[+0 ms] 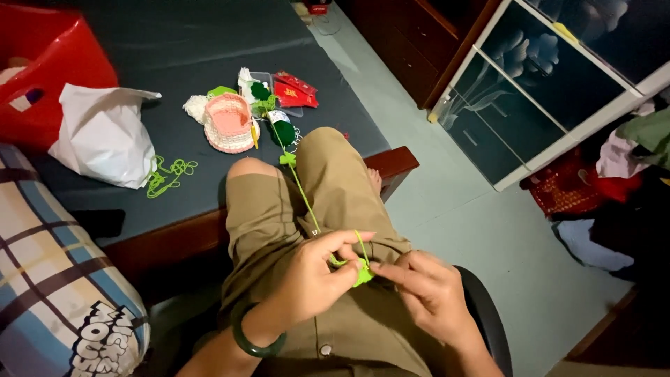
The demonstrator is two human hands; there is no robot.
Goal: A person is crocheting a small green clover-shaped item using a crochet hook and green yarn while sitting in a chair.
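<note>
My left hand [310,279] and my right hand [429,293] meet over my lap, both pinching a small bright green crocheted piece [362,275]. A green yarn strand [303,195] loops over my left index finger and runs up across my knee to a small green crocheted leaf [287,159] and dark green yarn [282,131] on the bed. A dark green bangle [255,342] circles my left wrist. No hook is visible in my right hand.
A pink and white crocheted basket [228,123], red packets [295,91], loose green yarn [169,174] and a white plastic bag [105,135] lie on the dark bed [174,56]. A red bin [49,70] stands far left, a plaid pillow [49,279] near left, a glass-door cabinet [544,77] right.
</note>
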